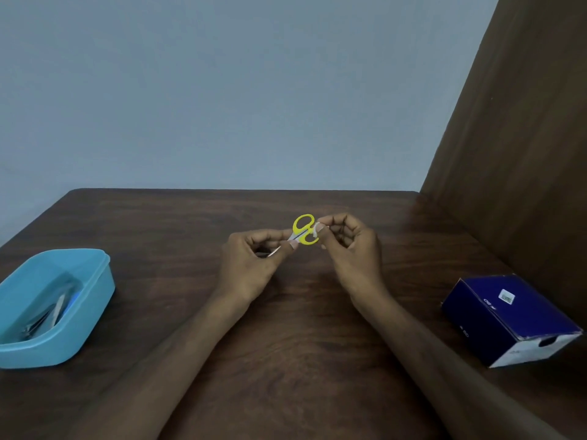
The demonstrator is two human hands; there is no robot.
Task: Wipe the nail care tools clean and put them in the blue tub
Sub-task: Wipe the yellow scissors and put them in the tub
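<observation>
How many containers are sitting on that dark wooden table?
2. A light blue plastic tub sits at the table's left edge with metal tools inside; a dark blue cardboard box sits at the right, beside the brown wall panel. None seem hidden.

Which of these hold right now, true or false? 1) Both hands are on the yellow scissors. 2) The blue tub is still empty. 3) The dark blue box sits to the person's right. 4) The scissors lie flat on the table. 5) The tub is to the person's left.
1) True: the left hand pinches the blade end of the yellow scissors, and the right hand presses a small white wipe against a handle loop.
2) False: the blue tub already holds some metal tools.
3) True: the dark blue box rests on the table at the right.
4) False: they are held above the table.
5) True.
</observation>
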